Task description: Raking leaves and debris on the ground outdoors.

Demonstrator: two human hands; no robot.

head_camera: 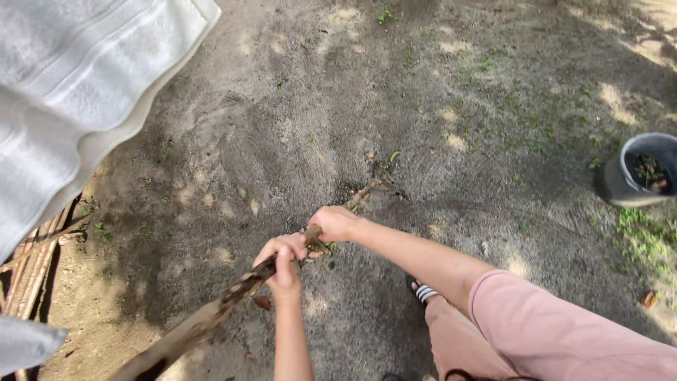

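Both my hands grip a long rough wooden stick [211, 314] that runs from the lower left up toward the middle of the ground. My left hand [283, 259] is closed around the shaft lower down. My right hand [334, 224] is closed around it a little further along. The stick's far tip [372, 188] touches the bare soil, where small twigs and bits of debris lie. My right arm in a pink sleeve [550, 331] reaches in from the lower right.
A dark grey pot [638, 173] with some plant scraps stands at the right edge. A white towel [77, 85] hangs at the upper left. Wooden slats [32, 264] lie at the left edge. My sandalled foot [423, 291] stands below my hands. Sparse grass [645, 240] grows on the right.
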